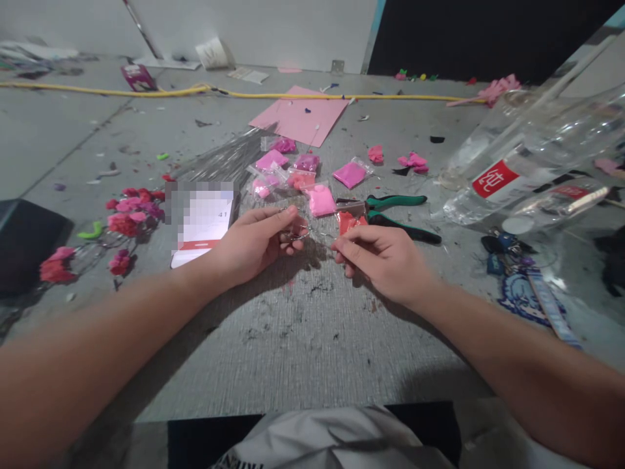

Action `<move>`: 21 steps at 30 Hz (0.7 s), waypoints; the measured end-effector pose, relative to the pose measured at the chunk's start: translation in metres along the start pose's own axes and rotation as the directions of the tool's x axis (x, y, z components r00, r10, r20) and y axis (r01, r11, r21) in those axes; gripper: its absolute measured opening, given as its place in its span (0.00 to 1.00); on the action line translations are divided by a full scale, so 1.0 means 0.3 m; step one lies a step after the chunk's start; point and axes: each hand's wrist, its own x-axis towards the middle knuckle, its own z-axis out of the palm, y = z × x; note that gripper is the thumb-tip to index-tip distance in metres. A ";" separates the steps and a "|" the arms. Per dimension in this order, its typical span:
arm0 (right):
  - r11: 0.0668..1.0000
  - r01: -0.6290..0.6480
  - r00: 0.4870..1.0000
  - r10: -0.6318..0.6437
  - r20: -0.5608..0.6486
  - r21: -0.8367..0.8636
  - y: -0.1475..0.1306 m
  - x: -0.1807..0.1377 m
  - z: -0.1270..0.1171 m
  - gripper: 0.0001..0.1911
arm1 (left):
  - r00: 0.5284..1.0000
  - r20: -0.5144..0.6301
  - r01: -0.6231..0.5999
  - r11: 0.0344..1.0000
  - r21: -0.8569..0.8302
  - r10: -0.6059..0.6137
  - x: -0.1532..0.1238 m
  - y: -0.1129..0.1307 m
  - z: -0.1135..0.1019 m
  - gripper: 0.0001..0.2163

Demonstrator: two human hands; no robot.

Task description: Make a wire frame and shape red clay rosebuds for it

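Between the thumb and fingers of my left hand (258, 242) is a bent, looped piece of thin metal wire (299, 232). A strand of it runs right toward my right hand (383, 255), whose thumb and forefinger are pinched together at its end. Just beyond my hands lie small clear bags of pink and red modelling clay (322, 200). Green-handled pliers (398, 201) rest behind my right hand, beside a red clay packet (347, 222). A phone (208, 218) with a lit screen lies left of my left hand.
A bundle of straight wires (219, 156) lies behind the phone. Pink and red clay flowers on wire stems (129, 215) sit at the left. Plastic bottles (508, 176) and keys with charms (508, 254) are at the right. A yellow cable (293, 96) crosses a pink sheet (307, 117).
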 end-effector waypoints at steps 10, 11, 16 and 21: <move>0.968 0.106 0.982 -0.066 0.178 -0.227 -0.021 -0.020 0.016 0.17 | 0.999 -0.044 0.008 0.997 0.080 -0.005 -0.015 0.012 0.009 0.14; 0.966 0.108 0.976 -0.058 0.209 -0.236 -0.024 -0.021 0.019 0.17 | 0.999 -0.046 0.018 0.994 0.104 -0.013 -0.018 0.012 0.010 0.15; 0.973 0.092 0.948 -0.020 0.318 -0.212 -0.033 -0.027 0.030 0.10 | 0.999 -0.031 0.029 0.976 0.214 -0.023 -0.037 0.013 0.023 0.17; 0.993 0.039 0.944 0.001 0.331 -0.115 -0.028 -0.026 0.032 0.06 | 0.998 0.015 -0.055 0.903 0.427 0.054 -0.063 0.012 0.047 0.17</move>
